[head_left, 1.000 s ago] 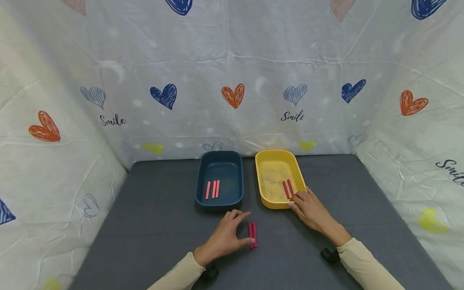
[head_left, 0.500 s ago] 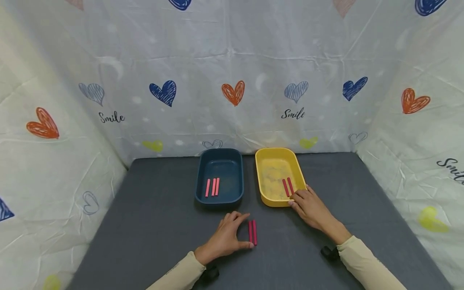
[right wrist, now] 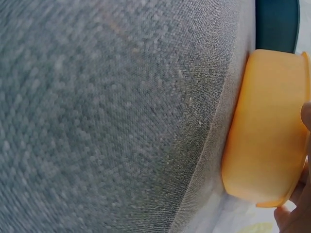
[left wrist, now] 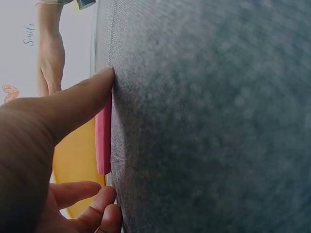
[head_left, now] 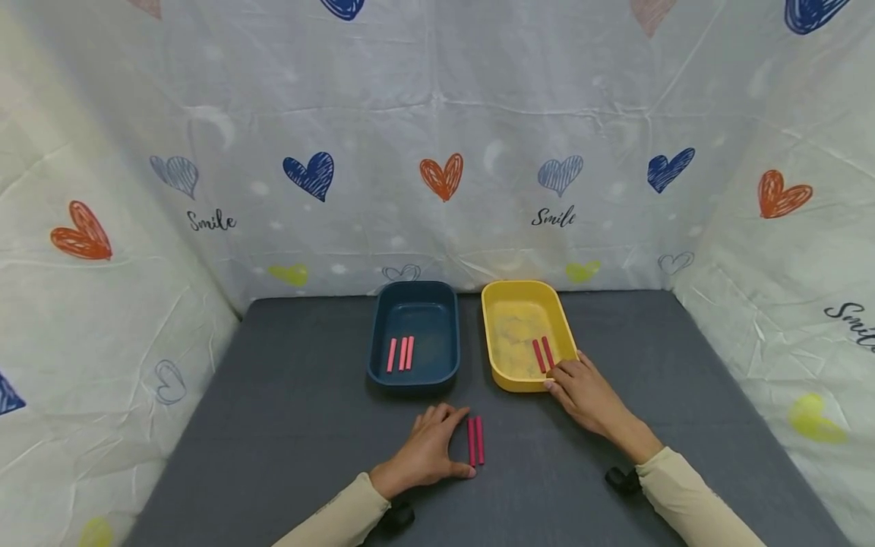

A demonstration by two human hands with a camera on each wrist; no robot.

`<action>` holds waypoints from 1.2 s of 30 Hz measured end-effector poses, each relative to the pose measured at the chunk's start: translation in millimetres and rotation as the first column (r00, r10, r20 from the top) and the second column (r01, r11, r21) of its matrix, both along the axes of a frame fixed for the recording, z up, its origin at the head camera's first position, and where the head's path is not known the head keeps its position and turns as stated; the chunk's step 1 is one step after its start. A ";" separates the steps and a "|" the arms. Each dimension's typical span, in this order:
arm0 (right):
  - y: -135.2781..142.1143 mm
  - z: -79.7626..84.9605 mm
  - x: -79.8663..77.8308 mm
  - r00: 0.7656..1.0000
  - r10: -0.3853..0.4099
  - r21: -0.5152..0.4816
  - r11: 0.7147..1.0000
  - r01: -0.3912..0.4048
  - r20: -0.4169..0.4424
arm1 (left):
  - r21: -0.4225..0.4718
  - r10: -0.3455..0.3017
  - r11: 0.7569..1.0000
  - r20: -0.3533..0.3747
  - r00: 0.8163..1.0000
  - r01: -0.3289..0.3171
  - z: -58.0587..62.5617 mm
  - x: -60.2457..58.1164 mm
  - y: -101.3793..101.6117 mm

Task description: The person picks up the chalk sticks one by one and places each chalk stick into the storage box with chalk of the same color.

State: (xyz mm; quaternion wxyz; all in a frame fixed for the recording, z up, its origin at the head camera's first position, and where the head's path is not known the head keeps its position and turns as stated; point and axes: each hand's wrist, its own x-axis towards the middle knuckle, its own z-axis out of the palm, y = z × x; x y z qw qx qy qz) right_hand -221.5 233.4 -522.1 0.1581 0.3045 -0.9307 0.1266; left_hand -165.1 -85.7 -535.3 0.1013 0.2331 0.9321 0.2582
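Observation:
Two slim dark pink sticks (head_left: 475,441) lie side by side on the grey cloth. My left hand (head_left: 420,452) is just left of them, thumb and fingers spread apart near opposite ends; in the left wrist view the thumb tip touches the cloth and a pink stick (left wrist: 103,138) shows in the gap, not pinched. My right hand (head_left: 591,399) grips the near right corner of the yellow tray (head_left: 502,365), with the thumb at its front rim. Inside that tray are two darker red sticks (head_left: 543,355), their near ends close to my fingers.
A dark blue tray (head_left: 437,323) stands left of the yellow one and holds three light pink sticks (head_left: 402,354). The grey-covered table (head_left: 294,395) spreads around both trays. A white sheet with printed hearts (head_left: 376,114) closes off the back and sides.
My left thumb has slid off the near end of the sticks toward me, and its fingers have drawn slightly left. The right hand, trays and sticks stay where they were.

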 end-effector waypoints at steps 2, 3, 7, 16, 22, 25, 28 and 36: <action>0.0 0.0 0.3 1.000 -0.003 0.005 1.000 0.003 -0.003 | -0.009 0.000 1.000 -0.006 1.000 0.000 0.0 -0.2 0.0; 0.0 -0.2 0.3 1.000 -0.004 0.005 1.000 0.004 -0.006 | -0.011 -0.001 1.000 -0.009 1.000 0.001 0.3 -0.2 0.1; 0.7 -1.5 0.7 1.000 -0.009 0.009 1.000 0.009 -0.013 | -0.026 -0.003 1.000 -0.020 1.000 0.002 2.6 0.4 0.9; 1.5 -3.0 4.1 1.000 -0.017 -0.012 1.000 0.017 -0.016 | -0.025 -0.018 1.000 -0.045 0.999 0.017 1.2 1.9 0.7; -1.1 -3.9 4.6 1.000 -0.018 -0.010 1.000 0.017 -0.017 | 0.005 -0.013 1.000 -0.034 0.999 0.014 0.2 4.0 -2.7; -1.5 -4.0 4.7 1.000 -0.021 -0.015 1.000 0.021 -0.011 | 0.015 -0.012 1.000 -0.016 1.000 0.012 1.7 3.1 -3.8; -2.0 -3.4 4.0 1.000 -0.020 -0.011 1.000 0.020 -0.009 | 0.015 -0.011 1.000 -0.006 1.000 0.011 4.3 1.9 -5.6; -3.1 -2.7 2.5 1.000 -0.016 0.001 1.000 0.016 -0.025 | 0.029 -0.021 0.999 -0.023 1.000 0.021 14.0 0.9 -9.0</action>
